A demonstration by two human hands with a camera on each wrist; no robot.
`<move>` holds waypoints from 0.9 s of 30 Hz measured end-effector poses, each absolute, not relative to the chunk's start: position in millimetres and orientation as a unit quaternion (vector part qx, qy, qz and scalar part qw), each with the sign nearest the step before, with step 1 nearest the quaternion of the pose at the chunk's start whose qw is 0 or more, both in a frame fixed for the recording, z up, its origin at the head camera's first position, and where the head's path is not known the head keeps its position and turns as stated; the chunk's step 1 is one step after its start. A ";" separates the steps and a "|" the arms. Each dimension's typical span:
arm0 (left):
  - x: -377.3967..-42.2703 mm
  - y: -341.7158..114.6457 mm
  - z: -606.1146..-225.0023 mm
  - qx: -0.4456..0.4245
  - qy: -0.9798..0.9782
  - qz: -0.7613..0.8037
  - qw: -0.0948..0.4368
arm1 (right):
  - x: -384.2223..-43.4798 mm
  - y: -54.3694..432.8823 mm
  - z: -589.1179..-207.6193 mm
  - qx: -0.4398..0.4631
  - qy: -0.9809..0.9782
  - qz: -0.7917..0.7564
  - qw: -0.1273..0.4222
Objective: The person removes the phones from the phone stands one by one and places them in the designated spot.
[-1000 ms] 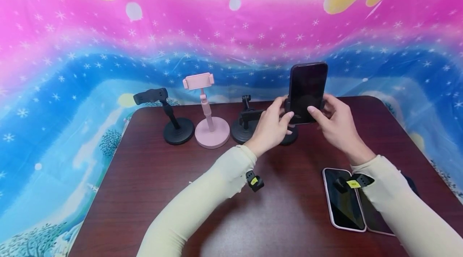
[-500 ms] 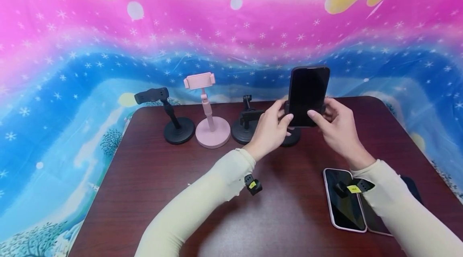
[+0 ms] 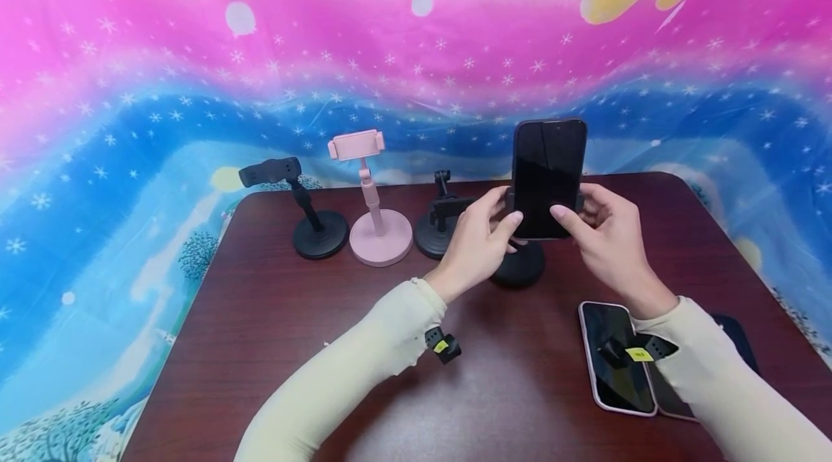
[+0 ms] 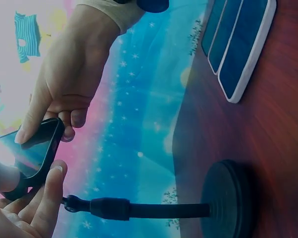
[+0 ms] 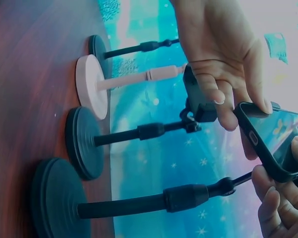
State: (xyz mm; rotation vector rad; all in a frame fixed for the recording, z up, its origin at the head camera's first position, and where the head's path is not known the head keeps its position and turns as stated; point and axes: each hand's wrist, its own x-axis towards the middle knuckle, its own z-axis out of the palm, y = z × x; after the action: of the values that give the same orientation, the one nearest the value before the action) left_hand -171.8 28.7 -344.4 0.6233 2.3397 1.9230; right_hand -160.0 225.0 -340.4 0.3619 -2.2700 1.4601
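A black-cased smartphone [image 3: 549, 166] stands upright, screen facing me, on a black phone stand with a round base [image 3: 518, 267]. My left hand [image 3: 474, 242] grips its lower left side, thumb at the front edge and fingers behind. At the lower right, my right hand [image 3: 611, 242] holds it the same way, thumb on the screen. In the left wrist view, the stand's pole [image 4: 169, 210] runs from the base up to behind the phone [image 4: 42, 148]. The hands and phone mostly hide the stand's clamp.
To the left stand another black phone stand [image 3: 437, 234], a pink phone stand [image 3: 381, 238] and a farther black stand [image 3: 321, 234]. A white-edged phone [image 3: 617, 361] lies at the right beside other phones, partly under my right forearm. A printed cloth [image 3: 416, 86] hangs behind the table [image 3: 292, 346].
Both hands and the phone have come slightly down and toward me. The stand's base has shifted nearer as well, showing more below the phone. The other stands stay put.
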 end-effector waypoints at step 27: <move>-129.3 -13.0 -330.2 0.223 0.731 0.644 -0.027 | -124.7 187.9 -325.0 0.179 -0.774 0.561 0.234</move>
State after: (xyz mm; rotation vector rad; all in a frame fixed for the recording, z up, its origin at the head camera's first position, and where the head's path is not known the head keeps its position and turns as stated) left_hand -129.3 -13.0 -330.2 0.7134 2.3356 2.0596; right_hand -124.7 187.9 -325.0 0.4915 -2.1241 1.5393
